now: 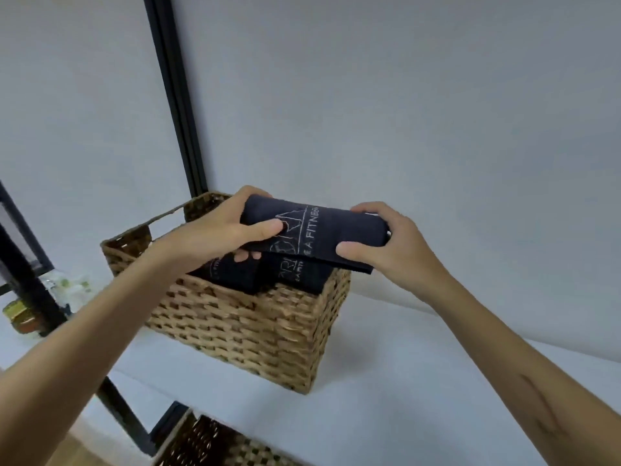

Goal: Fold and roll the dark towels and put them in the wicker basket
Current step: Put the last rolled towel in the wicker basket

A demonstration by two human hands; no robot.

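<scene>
1. Head view shows a rolled dark towel (314,232) held directly above the wicker basket (255,324), its long axis running left to right — roughly along the basket's longer side, tilted a little down toward the right.
2. Left hand (220,230) grasps the roll's left end, thumb on top and fingers curled underneath; right hand (386,243) grasps the right end the same way, thumb on the near face and fingers wrapped over the far side.
3. Both hands are equally close to the roll, one at each end, so neither leads.
4. Inside the basket two rolled towels (268,269) already lie side by side, printed lettering facing up, filling the near right part of the opening; the held roll hovers just over them, not yet resting on them as far as I can judge.
5. My judgement — the coming move is a straight lowering, and it turns on keeping the roll's axis inside the rim; the loose flap at the lower right edge could unroll if the right hand lets go first.
6. Basket stands on a white shelf (403,381) against the wall.
</scene>
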